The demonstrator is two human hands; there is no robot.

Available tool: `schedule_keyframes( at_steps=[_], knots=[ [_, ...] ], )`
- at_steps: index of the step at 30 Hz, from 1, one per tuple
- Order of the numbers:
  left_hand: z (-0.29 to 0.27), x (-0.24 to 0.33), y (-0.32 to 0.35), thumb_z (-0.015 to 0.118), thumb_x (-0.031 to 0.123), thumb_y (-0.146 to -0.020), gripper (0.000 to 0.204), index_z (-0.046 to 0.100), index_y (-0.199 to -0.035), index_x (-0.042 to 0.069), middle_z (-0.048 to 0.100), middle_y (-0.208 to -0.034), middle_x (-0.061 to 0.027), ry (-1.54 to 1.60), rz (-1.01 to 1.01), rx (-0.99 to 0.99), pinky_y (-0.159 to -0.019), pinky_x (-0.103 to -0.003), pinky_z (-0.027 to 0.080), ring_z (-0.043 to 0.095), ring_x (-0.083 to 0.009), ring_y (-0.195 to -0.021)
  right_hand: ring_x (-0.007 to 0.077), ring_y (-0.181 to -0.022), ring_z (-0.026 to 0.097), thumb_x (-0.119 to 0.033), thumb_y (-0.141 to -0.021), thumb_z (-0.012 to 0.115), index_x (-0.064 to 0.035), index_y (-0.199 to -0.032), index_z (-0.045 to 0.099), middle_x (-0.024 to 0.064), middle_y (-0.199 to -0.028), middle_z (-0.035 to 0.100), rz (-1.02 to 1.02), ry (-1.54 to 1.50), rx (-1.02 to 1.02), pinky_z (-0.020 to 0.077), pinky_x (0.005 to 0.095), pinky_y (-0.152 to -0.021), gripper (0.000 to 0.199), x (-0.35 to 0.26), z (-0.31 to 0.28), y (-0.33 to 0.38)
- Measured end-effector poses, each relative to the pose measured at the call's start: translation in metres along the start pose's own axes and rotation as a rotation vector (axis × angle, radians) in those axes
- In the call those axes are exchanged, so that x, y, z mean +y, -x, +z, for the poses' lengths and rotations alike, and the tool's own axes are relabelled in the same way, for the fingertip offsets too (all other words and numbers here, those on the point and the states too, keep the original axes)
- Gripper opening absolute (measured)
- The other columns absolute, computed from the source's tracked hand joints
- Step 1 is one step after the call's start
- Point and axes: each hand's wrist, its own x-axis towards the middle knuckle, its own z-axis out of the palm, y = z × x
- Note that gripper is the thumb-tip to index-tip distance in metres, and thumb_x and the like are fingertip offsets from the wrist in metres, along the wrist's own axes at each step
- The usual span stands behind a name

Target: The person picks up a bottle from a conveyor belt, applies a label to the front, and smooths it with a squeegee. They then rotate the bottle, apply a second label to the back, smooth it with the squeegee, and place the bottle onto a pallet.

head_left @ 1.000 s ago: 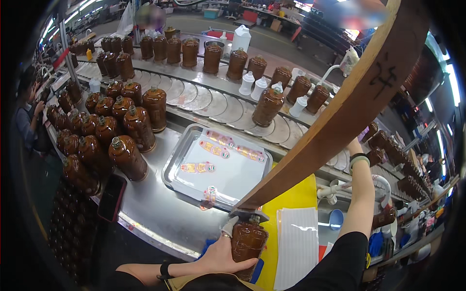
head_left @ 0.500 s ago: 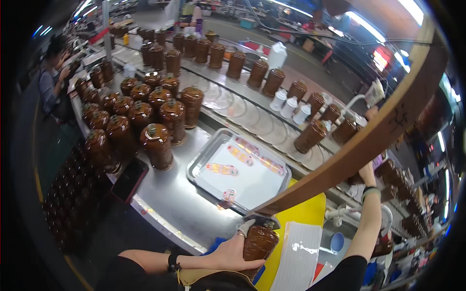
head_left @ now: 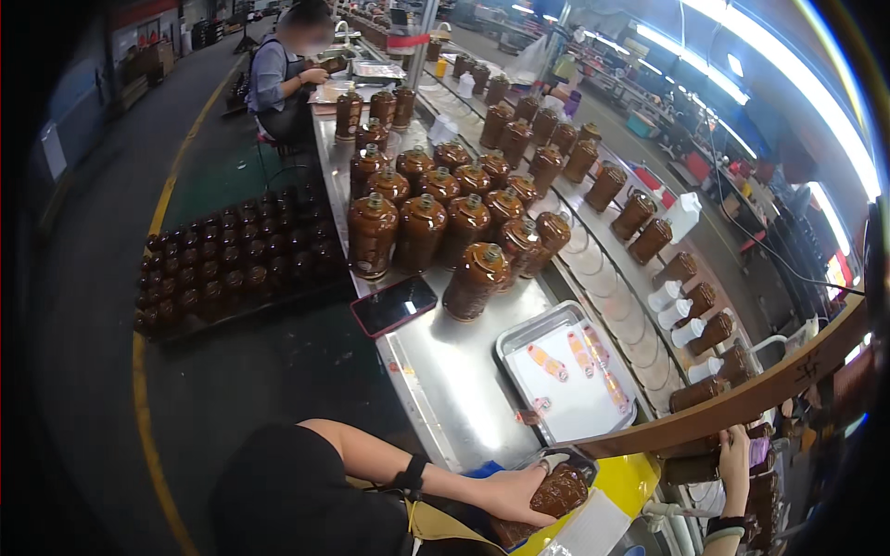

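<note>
At the lower middle, my left hand (head_left: 513, 494) is closed around a brown glossy bottle (head_left: 562, 488), which lies tilted by the bench edge. A pale covering shows on a finger of this hand. My right hand (head_left: 735, 463) reaches out at the lower right, behind a wooden beam (head_left: 788, 375), its fingers curled. Close beside it are another brown bottle (head_left: 693, 468) and something purple (head_left: 759, 451); what the fingers hold is not clear. A metal tray (head_left: 519, 371) with several orange-and-pink printed labels (head_left: 549, 362) on white backing rests beyond my left hand.
Many upright brown bottles (head_left: 422, 227) crowd the metal bench, with a phone (head_left: 394, 306) at its edge. A conveyor (head_left: 616, 292) carrying bottles runs alongside. Dark crates of bottles (head_left: 232, 264) stand on the floor at left. A seated co-worker (head_left: 283, 79) handles something brown farther off.
The view has swung left, bringing the seated co-worker and floor crates farther into the picture. My left hand keeps hold of the brown bottle, and my right hand remains stretched out to the right.
</note>
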Motion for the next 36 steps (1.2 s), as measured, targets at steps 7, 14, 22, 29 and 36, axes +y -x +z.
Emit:
schedule_keyframes(
  at_steps=[7,14,22,29,36],
  knots=[
    [0.012,-0.015,-0.011,0.072,0.068,-0.08,0.118,0.027,-0.143,-0.02,0.045,-0.142,-0.037,-0.038,0.072,0.051,-0.104,-0.044,0.049,0.053,-0.0444,-0.13,0.0426,-0.096,0.06,-0.009,-0.096,0.062,0.0,-0.106,0.065,0.0222,-0.1,0.062,0.045,0.005,-0.2,0.0471,0.0471,-0.087,0.014,-0.044,0.029,0.033],
    [0.002,-0.002,-0.003,0.072,0.066,-0.08,0.118,0.024,-0.145,-0.02,0.043,-0.143,-0.0383,-0.027,0.036,0.002,-0.105,-0.044,0.049,0.053,-0.045,-0.131,0.0414,-0.101,0.06,-0.01,-0.096,0.063,-0.0021,-0.105,0.068,0.0214,-0.102,0.063,0.182,0.03,-0.333,0.0472,0.0477,-0.09,0.013,-0.061,0.035,0.065],
    [0.009,-0.013,-0.008,0.074,0.066,-0.079,0.126,0.016,-0.149,-0.022,0.037,-0.148,-0.0419,-0.015,0.021,0.019,-0.106,-0.043,0.048,0.053,-0.0448,-0.132,0.0432,-0.098,0.061,-0.008,-0.093,0.064,-0.0007,-0.103,0.067,0.023,-0.098,0.065,0.218,0.012,-0.34,0.0471,0.0477,-0.088,0.012,-0.065,0.034,0.067],
    [0.011,-0.014,-0.011,0.073,0.064,-0.081,0.117,0.023,-0.143,-0.021,0.042,-0.142,-0.0393,-0.013,0.048,0.022,-0.101,-0.045,0.05,0.056,-0.0462,-0.125,0.013,-0.06,0.062,-0.008,-0.101,0.055,-0.0028,-0.109,0.071,0.0062,-0.076,0.064,0.364,-0.286,-0.361,0.0506,0.0267,-0.05,0.019,-0.016,0.01,0.039],
    [0.01,-0.013,-0.009,0.074,0.063,-0.081,0.11,0.027,-0.135,-0.02,0.048,-0.131,-0.0356,0.001,0.03,0.032,-0.09,-0.045,0.054,0.064,-0.0447,-0.11,0.0141,-0.058,0.057,-0.025,-0.104,0.057,-0.006,-0.119,0.063,0.0037,-0.079,0.058,0.272,-0.301,-0.038,0.0487,0.0308,-0.049,0.025,0.078,0.065,-0.044]
  ],
)
